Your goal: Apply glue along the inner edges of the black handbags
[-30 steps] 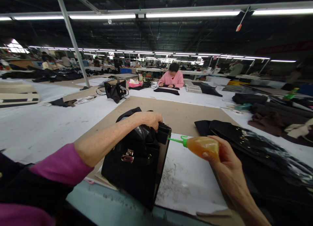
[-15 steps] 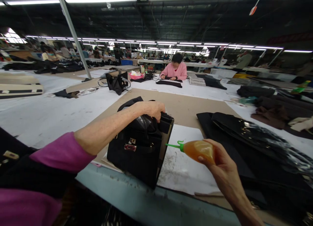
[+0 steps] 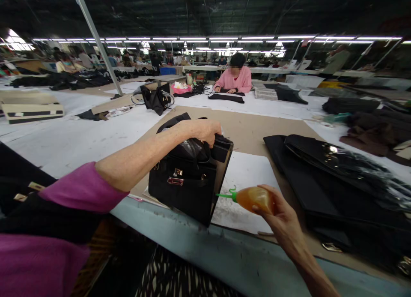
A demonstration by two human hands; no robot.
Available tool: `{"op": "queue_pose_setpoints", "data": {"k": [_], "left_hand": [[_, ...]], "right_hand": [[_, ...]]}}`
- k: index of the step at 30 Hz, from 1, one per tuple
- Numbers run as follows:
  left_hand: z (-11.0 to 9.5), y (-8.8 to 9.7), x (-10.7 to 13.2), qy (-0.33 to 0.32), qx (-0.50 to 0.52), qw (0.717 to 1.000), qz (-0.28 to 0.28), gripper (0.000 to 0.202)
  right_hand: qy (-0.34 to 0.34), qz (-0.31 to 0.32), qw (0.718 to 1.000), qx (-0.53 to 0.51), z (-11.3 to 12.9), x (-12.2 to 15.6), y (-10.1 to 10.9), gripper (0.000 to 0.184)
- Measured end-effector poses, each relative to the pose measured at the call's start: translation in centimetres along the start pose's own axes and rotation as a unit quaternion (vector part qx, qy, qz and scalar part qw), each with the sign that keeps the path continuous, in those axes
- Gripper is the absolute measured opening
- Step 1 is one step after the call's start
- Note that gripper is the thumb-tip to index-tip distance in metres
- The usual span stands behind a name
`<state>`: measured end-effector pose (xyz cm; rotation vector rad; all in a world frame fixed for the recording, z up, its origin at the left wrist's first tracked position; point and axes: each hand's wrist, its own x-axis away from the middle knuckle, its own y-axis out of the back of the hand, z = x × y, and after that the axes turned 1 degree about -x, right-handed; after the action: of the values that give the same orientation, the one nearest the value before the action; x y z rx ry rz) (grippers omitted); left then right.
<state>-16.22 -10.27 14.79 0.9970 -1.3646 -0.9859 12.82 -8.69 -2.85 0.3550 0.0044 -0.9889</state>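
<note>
A black handbag with gold hardware stands at the table's front edge, one side panel facing right. My left hand reaches over its top and grips the upper right edge, fingers closed; the fingertips are partly hidden. In my right hand lies a squeeze bottle of amber liquid, held level with its thin green nozzle pointing left. The nozzle tip is at the lower part of the bag's side edge; whether it touches I cannot tell. Under the bag and bottle lies a white sheet with dark smudges.
Black bag pieces with gold fittings and plastic wrap lie on the right. Another black bag stands further back left. Across the table a person in pink bends over black strips. A metal pole rises at left.
The bottle in my right hand has moved down along the bag's side edge. My left hand keeps its grip on the bag's top. The camera view has tilted down slightly.
</note>
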Motion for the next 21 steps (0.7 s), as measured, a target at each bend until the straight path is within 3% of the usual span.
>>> {"op": "queue_pose_setpoints", "data": {"k": [10, 14, 17, 21], "left_hand": [[-2.0, 0.8, 3.1, -0.017, -0.077, 0.996, -0.046, 0.018], [-1.2, 1.9, 5.0, -0.046, -0.101, 0.989, -0.102, 0.017], [-0.8, 2.7, 6.2, -0.031, -0.141, 0.976, -0.166, 0.018], [-0.9, 1.5, 6.6, 0.007, -0.206, 0.961, -0.186, 0.016]], "right_hand": [[-0.05, 0.03, 0.995, -0.084, -0.6, 0.3, -0.6, 0.051], [-0.1, 0.023, 0.975, -0.195, -0.9, -0.6, -1.0, 0.054], [-0.099, 0.011, 0.965, -0.242, -0.7, -1.5, -1.4, 0.05], [-0.082, -0.005, 0.961, -0.265, -0.6, -3.0, -2.2, 0.048]]}}
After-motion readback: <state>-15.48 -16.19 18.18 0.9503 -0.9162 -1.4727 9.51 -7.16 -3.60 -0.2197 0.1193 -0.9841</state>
